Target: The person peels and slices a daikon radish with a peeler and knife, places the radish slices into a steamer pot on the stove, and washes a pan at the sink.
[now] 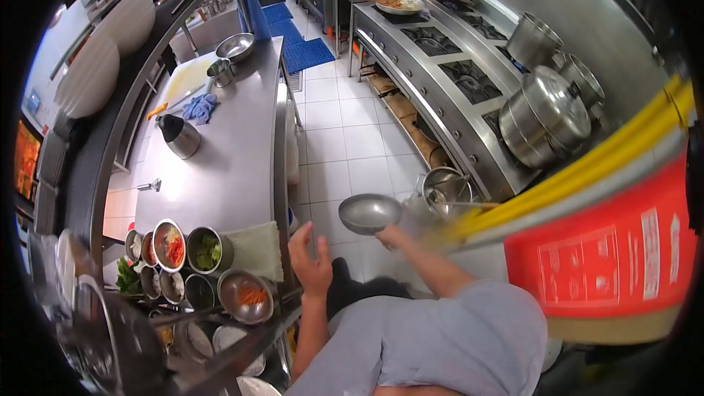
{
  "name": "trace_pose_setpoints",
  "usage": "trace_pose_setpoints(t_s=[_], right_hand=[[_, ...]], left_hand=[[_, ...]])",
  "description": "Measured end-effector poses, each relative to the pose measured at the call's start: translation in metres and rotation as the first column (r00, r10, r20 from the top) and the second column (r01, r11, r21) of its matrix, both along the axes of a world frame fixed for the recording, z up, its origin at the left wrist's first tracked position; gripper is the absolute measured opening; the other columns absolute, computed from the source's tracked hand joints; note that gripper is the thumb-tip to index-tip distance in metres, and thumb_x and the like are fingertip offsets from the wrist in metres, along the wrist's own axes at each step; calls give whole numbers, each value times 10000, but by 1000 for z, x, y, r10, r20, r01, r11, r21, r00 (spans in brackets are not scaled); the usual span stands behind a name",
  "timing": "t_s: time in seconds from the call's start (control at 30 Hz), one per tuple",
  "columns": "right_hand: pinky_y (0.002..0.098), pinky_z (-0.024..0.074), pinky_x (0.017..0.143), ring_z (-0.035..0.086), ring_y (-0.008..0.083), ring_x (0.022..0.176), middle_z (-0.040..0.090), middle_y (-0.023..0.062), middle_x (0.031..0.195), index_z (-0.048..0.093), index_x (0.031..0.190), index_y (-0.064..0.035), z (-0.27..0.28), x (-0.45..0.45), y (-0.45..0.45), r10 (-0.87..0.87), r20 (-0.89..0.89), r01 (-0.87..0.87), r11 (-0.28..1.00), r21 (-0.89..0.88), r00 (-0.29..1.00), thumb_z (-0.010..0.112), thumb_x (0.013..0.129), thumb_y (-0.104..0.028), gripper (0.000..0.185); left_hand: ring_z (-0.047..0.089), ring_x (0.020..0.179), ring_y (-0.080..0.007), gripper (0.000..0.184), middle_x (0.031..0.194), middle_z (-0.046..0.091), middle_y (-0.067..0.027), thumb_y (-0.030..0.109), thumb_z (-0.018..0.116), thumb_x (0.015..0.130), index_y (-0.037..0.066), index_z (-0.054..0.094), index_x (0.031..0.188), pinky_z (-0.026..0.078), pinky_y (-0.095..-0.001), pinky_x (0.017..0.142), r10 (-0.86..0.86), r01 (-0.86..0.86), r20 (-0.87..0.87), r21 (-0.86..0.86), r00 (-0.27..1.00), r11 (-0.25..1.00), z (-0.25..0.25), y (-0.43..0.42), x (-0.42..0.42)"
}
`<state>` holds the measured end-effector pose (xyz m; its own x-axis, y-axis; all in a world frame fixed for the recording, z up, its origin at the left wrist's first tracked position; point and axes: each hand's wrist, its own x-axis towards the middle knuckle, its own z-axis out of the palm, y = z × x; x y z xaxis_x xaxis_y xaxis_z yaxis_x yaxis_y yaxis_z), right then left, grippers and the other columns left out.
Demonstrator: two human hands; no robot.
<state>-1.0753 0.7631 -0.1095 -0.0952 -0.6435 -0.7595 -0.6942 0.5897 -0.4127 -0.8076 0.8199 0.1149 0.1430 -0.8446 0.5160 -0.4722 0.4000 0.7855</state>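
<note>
A round metal pan (pixel 370 213) is held out over the tiled floor by my right hand (pixel 391 237), whose fingers are closed at its near right edge. The inside of the pan shows no food. My left hand (pixel 310 258) is raised beside the counter edge, fingers apart and holding nothing. Just left of it a pale cloth (pixel 254 251) lies on the counter corner, next to metal bowls with shredded carrot (pixel 251 297) and green leaves (pixel 209 252).
Steel counter (pixel 213 191) on the left bears a jug (pixel 178 136), a knife and a blue cloth (pixel 199 108). Stove (pixel 469 128) with large pots (pixel 544 119) stands right. A metal pot (pixel 446 189) sits low by the stove; a red box (pixel 601 264) is at right.
</note>
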Motion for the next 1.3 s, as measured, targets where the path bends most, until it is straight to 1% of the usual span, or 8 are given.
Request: trace_pose_setpoints(t_s=[0.1,0.53,0.63,0.7,1.0,1.13,1.23,1.3], right_hand=[[386,509,540,614,199,570,605,73,637,645,866,2,-44,-14,-51,-408,279,424,906,3,869,680,906,-290,297],[352,439,427,566,175,466,584,70,561,609,676,-40,-115,-108,-480,-666,482,818,518,-250,569,619,862,-170,227],[330,417,393,519,140,448,554,29,592,559,843,-61,-247,-172,-604,-671,599,889,426,-171,436,693,894,-272,255],[311,360,346,478,113,413,531,10,571,519,801,-104,-289,-214,-673,-638,515,819,482,-312,572,656,947,-273,263],[302,407,499,492,156,581,566,58,802,528,1009,-57,-355,-338,-868,-695,718,991,62,121,-44,645,902,-149,184],[291,413,424,529,160,545,593,58,790,534,1140,-61,-368,-297,-860,-779,295,826,558,-74,553,612,906,-73,247],[292,470,454,570,154,593,675,92,886,554,1326,-96,-282,-186,-838,-522,553,629,777,-4,649,621,898,-18,440],[302,522,604,626,145,714,697,74,892,638,1219,-76,-179,-83,-806,129,362,153,740,-655,923,588,925,-21,303]], left_hand=[[570,1164,-373,377,1257,616,-183,124,650,920,7,567,1269,434,-451,985,18,-24,35,166,999,986,-6,-69,5],[461,1291,-440,759,1335,556,-238,300,690,869,4,376,1493,316,-574,1108,178,-682,739,464,650,565,-127,-319,28],[518,1192,-438,797,1216,619,-236,311,696,864,1,351,1512,313,-570,1106,167,-849,918,248,360,467,-125,-378,11],[525,1176,-476,814,1158,626,-283,316,722,860,28,347,1522,352,-538,1071,84,-816,835,504,544,284,-104,-418,-8],[601,1032,-447,827,1023,669,-299,359,727,854,-6,366,1502,425,-497,975,39,-918,917,397,397,12,-138,-479,3],[602,1094,-437,798,1028,685,-297,369,718,855,0,397,1486,413,-481,1006,-5,-916,916,401,401,-11,-130,-487,1],[607,1088,-420,693,1011,689,-285,337,687,879,14,452,1445,403,-497,1022,37,-913,912,409,408,-4,-128,-491,3],[608,1088,-413,649,1005,691,-279,305,673,886,16,466,1429,399,-503,1030,93,-894,892,447,441,-46,-131,-486,5]])
